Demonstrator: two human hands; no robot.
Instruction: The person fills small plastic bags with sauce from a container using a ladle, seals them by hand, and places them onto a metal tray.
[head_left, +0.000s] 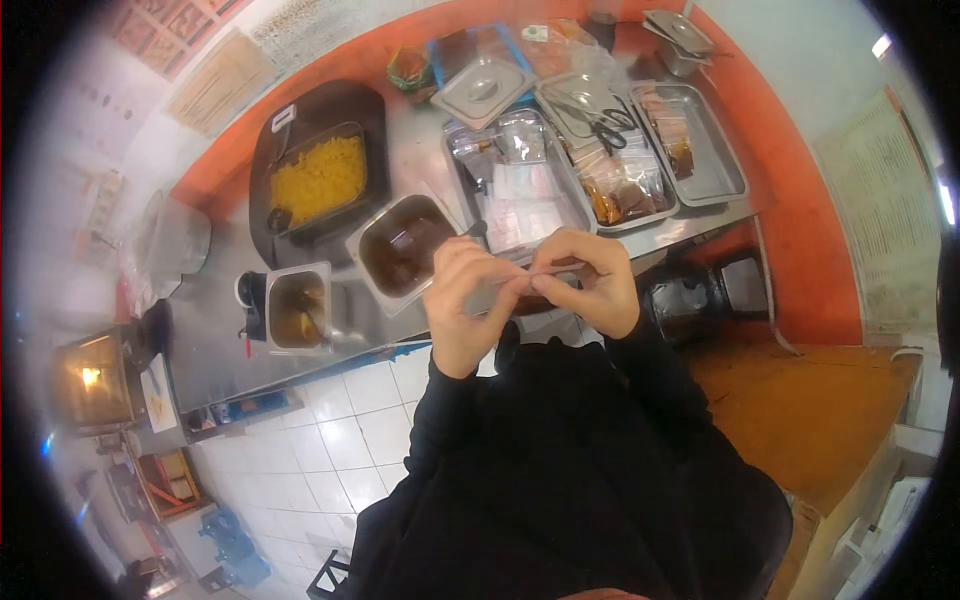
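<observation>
My left hand point(465, 298) and my right hand point(592, 282) meet in front of my chest, fingertips touching. Thumb and forefinger are pinched together on each hand. Whatever they grip is thin and mostly hidden, so I cannot make out what it is. Just beyond them lies a steel tray point(582, 212) with flat, pale plastic packets point(525, 195) in it. To the left of my left hand sits a steel pan of brown liquid point(405, 245).
Yellow food point(320, 178) fills a dark pan at the back left. A smaller steel pan point(298, 308) holds liquid and a utensil. Right of the packets are trays with brown-filled sachets point(625, 190), scissors point(608, 130) and lids point(484, 92). The steel counter point(225, 335) edge runs before me.
</observation>
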